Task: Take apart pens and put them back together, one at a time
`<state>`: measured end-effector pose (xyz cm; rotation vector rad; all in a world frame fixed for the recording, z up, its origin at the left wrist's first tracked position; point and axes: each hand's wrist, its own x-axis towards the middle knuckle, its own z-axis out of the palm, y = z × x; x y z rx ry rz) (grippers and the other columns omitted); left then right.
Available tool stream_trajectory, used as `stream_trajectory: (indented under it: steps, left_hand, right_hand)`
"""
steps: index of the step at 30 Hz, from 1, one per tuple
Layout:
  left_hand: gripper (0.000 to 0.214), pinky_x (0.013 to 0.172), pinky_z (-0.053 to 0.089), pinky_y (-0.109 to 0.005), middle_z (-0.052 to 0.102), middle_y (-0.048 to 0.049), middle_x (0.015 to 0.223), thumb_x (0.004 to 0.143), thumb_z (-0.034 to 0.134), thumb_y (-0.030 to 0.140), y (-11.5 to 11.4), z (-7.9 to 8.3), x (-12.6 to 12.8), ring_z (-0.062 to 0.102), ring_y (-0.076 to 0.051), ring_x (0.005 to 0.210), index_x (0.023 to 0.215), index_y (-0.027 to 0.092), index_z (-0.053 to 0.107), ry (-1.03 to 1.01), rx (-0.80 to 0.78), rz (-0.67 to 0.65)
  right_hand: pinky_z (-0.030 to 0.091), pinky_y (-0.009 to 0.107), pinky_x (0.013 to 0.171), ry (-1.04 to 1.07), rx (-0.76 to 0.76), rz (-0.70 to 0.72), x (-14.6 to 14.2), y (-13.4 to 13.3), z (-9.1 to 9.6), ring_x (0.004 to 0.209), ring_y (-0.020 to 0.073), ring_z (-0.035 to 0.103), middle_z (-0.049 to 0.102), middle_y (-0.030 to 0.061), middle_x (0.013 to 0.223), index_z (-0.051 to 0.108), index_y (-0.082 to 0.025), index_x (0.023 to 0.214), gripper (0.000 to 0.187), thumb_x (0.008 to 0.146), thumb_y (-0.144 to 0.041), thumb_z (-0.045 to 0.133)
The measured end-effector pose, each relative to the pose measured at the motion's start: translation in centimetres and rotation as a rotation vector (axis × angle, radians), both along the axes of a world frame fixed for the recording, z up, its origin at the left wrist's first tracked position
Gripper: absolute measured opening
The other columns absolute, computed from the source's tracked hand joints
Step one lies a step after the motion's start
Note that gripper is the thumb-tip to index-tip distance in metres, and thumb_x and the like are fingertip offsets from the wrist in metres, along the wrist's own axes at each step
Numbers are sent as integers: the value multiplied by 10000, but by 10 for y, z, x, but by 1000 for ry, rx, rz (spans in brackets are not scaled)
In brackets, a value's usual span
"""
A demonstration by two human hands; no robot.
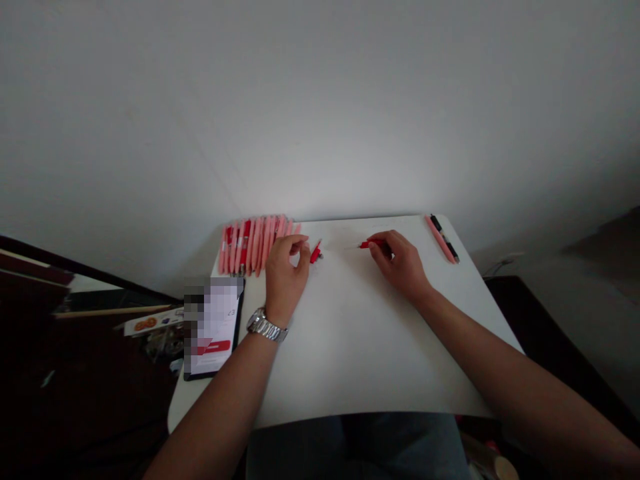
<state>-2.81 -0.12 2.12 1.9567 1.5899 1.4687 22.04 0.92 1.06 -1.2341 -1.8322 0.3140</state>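
Note:
My left hand (287, 270), wearing a metal watch (267, 325), is over the table's left half. Its thumb and index finger curl together into a loop; anything between their tips is too small to make out. Close by its thumb lie red pen parts (315, 253) with a small dark piece. On the right, my right hand (400, 263) pinches a red pen piece (365, 245) between thumb and fingers. A thin pale refill-like rod (351, 249) points left from that piece. The rest of the red piece is hidden by my fingers.
Several pink and red pens (255, 243) lie in a row at the back left of the white table (345, 360). In front of them is a tablet (215, 330). A pink pen (440, 240) and a black pen (447, 239) lie back right. A wall stands behind.

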Motion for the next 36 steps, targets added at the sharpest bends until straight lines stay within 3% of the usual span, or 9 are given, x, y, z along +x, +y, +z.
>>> stream_trajectory:
  steps: [23, 36]
  left_hand:
    - [128, 872, 546, -368, 690, -67, 1026, 971, 597, 259, 2, -4, -1, 651, -182, 907, 1055, 200, 672, 33, -11, -22]
    - [126, 865, 546, -344, 690, -55, 1001, 977, 584, 251, 2, -4, -1, 655, -178, 919, 1048, 202, 676, 62, 0, -39]
  right_hand:
    - [489, 331, 657, 20, 50, -55, -3, -4, 7, 708, 175, 565, 603, 38, 841, 658, -220, 1020, 143, 978, -320, 563]
    - [546, 360, 724, 41, 63, 1, -5, -5, 7, 763, 179, 594, 622, 66, 966, 663, -229, 1053, 135, 957, -253, 571]
